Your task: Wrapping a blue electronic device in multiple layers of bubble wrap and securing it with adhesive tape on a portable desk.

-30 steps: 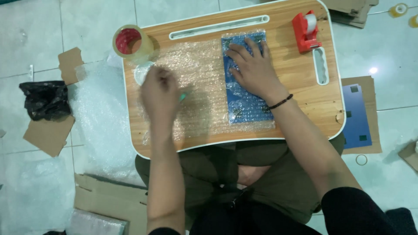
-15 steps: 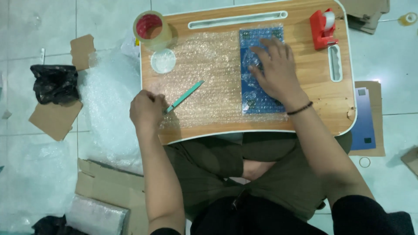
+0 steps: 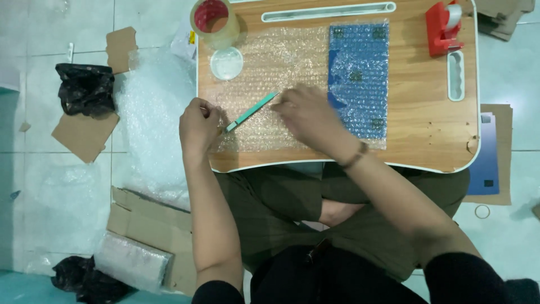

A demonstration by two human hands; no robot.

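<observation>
Two bare hands work on a small wooden lap surface [image 3: 416,141] with a white rim; the left hand [image 3: 198,128] sits at the surface's 8 o'clock edge, its grip closed around the near end of a thin teal-green stick-shaped cutter [image 3: 250,112]; the cutter lies tilted, its far tip pointing toward 2 o'clock, on top of a clear sheet of bubble wrap [image 3: 275,62] spread over the surface's left half; the right hand [image 3: 306,115] lies flat on the bubble wrap just right of the cutter's tip, fingers spread and pressing down, holding nothing; just beside that hand, toward 2 o'clock, a flat blue rectangular board [image 3: 360,73] lies wrapped under the bubbles; at 11 o'clock on the surface stand a big roll of clear packing tape [image 3: 214,22] and, near it, a small round white lid [image 3: 226,63]; at 1 o'clock stands a red tape dispenser [image 3: 441,25]; off the surface at 9 o'clock, loose bubble wrap [image 3: 152,112], brown cardboard scraps [image 3: 84,132] and a black plastic bag [image 3: 84,87] lie on the tiled floor.
</observation>
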